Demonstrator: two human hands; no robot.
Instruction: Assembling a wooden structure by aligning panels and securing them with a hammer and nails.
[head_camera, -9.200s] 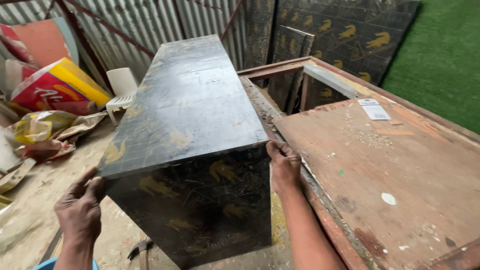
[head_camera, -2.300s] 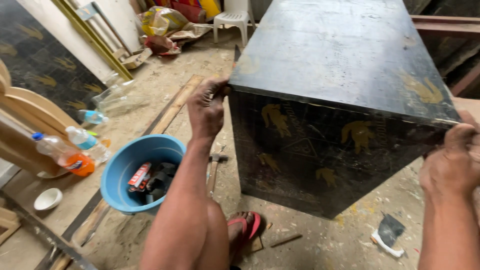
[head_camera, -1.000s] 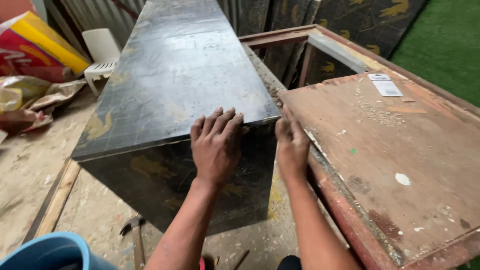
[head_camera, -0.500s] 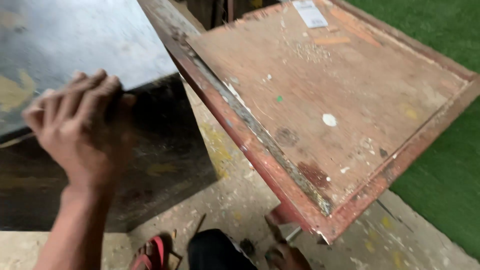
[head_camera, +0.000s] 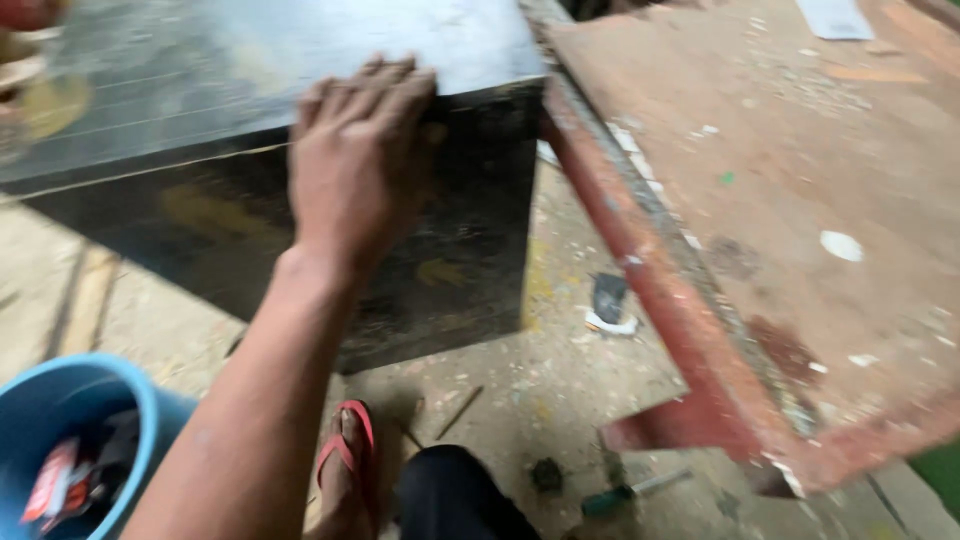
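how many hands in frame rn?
1. The left hand lies flat on the near top edge of the black box. The right hand is out of view, perhaps beyond the frame.

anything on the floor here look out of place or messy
Yes. A green-handled screwdriver lies loose on the dusty concrete floor near the red-sandalled foot, among scattered chips and debris. The rusty red metal table frame is worn and flaking. The left hand rests on the black box.

soft, even daylight with faint shadows; motion blur smears the whole frame, worst at the edges; dull sheen on the black box (head_camera: 250, 60)
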